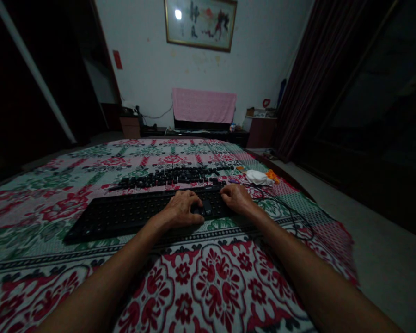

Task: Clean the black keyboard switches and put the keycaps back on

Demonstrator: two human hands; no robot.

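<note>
A black keyboard (125, 212) lies at a slant on the patterned bedspread, most of its sockets bare of keycaps. My left hand (183, 207) rests over its right half, fingers bent on top and thumb along the near edge, gripping it. At the keyboard's right end, my right hand (236, 196) has its thumb and fingers pinched together. Whatever is between those fingertips is hidden. Just behind the keyboard spreads a long heap of loose black keycaps (173, 175). Dark keys (207, 206) show beside my left fingertips.
White crumpled tissue (258, 177) and an orange item (272, 176) lie beyond my right hand. A black cable (293, 213) loops over the bedspread (218, 277) on the right. Across the room, a pink cloth (204, 105) covers a screen below a framed picture (201, 23).
</note>
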